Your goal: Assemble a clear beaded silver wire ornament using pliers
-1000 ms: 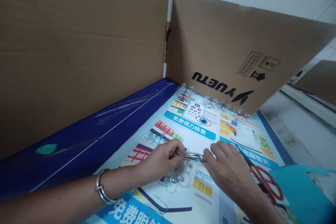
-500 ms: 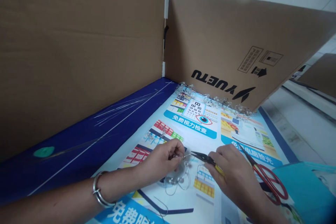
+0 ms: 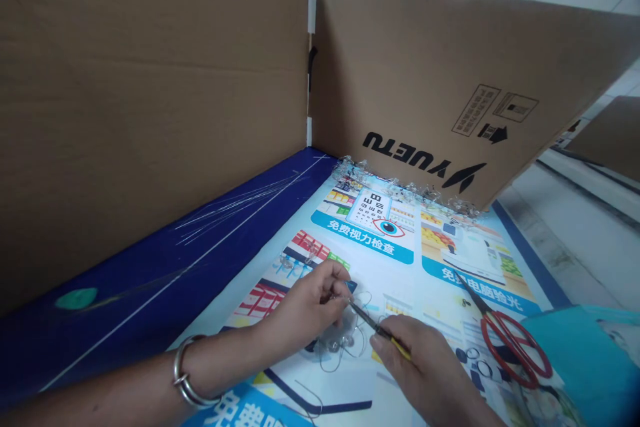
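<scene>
My left hand (image 3: 317, 300), a silver bangle on its wrist, is closed in a pinch around the top of a piece of thin wirework with clear beads (image 3: 341, 343). Loops of wire hang below the fingers, over the printed sheet. In my right hand (image 3: 423, 357) is a pair of pliers (image 3: 373, 323) with dark jaws and a yellow grip. The jaw tips reach to my left fingertips, at the wire; whether they grip it is too small to tell.
Red-handled scissors (image 3: 517, 345) lie on the right beside a teal packet (image 3: 575, 340). Several wire-and-bead pieces (image 3: 407, 190) line the foot of the cardboard wall (image 3: 425, 80). Loose wire strands (image 3: 240, 203) and a green blob (image 3: 77, 298) lie on the blue strip at left.
The pliers have moved left and turned, bringing their tips from the wire's end up to my left fingers. My right hand has shifted left and down, uncovering more of the scissors.
</scene>
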Available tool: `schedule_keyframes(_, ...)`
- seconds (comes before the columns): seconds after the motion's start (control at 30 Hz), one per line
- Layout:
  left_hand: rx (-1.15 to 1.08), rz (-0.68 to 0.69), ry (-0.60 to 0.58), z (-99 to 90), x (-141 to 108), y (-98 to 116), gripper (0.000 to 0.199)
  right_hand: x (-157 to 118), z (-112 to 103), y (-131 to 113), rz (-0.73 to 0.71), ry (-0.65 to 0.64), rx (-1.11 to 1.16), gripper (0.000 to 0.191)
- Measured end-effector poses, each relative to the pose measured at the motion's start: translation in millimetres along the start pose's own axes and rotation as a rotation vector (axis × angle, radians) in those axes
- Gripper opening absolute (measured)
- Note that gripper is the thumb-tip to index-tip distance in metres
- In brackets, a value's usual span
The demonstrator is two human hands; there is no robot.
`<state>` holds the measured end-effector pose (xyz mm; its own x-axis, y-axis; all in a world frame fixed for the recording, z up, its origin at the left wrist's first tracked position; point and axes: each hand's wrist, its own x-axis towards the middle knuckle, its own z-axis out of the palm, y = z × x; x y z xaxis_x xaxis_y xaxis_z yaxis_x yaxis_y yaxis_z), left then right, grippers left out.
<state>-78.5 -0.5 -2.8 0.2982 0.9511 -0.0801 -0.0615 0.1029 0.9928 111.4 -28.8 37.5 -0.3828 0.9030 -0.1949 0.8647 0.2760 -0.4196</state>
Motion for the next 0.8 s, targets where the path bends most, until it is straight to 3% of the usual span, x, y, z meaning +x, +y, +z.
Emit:
schedule_keyframes(0.17,-0.014,0.004,-0.004,-0.9,0.4,-0.1,0.02,4.3,-0.2,10.4,0.031,0.007,0.003,0.029)
schedule_keyframes(0.53,0.079,0.042,0.021,2.8,-1.5,1.4,0.019,4.8,-1.5,9.5,0.053,0.025,0.006,0.031)
schedule_keyframes(0.8,0.278,0.094,0.04,1.0,-3.7,0.9,0.016,3.7,-1.3,7.4,0.041,0.06,-0.056,0.029)
